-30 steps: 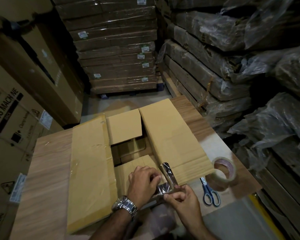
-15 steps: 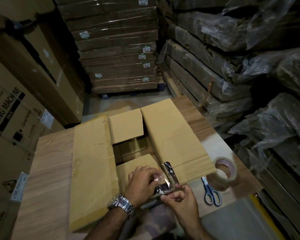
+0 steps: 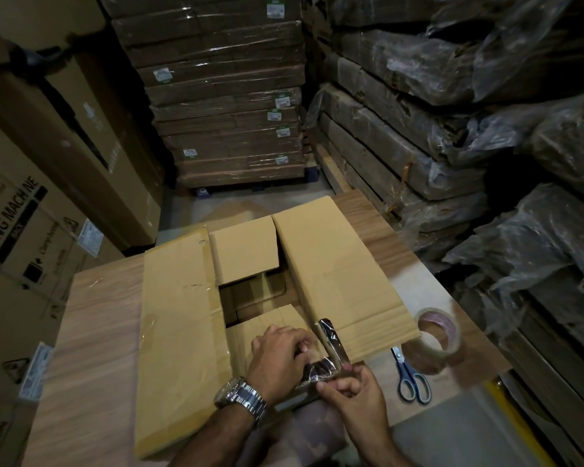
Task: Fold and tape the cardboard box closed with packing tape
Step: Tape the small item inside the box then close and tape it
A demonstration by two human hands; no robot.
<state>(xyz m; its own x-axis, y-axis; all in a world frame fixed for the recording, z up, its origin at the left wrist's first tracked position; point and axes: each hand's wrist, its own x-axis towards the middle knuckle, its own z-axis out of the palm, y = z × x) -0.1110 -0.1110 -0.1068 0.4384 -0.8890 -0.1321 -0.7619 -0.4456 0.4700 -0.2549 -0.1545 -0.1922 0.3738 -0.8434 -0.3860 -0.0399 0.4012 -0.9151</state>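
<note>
A tan cardboard box (image 3: pixel 179 315) lies on the wooden table (image 3: pixel 98 332) with its long flaps spread out and the middle open. A crumpled strip of clear tape (image 3: pixel 331 352) sticks to the near edge of the right flap. My left hand (image 3: pixel 277 358), with a metal watch on the wrist, pinches the strip's lower, wrinkled part. My right hand (image 3: pixel 354 396) pinches the strip's near end just below. A roll of packing tape (image 3: pixel 432 342) stands on the table to the right.
Blue-handled scissors (image 3: pixel 408 379) lie between the box and the tape roll. Stacks of wrapped flat cartons (image 3: pixel 223 96) stand behind the table, plastic-covered bundles (image 3: pixel 452 129) to the right, large appliance boxes (image 3: pixel 31 230) to the left.
Both hands stay at the tape strip on the right flap's near edge; the fingers have shifted slightly along it. The box and roll have not moved.
</note>
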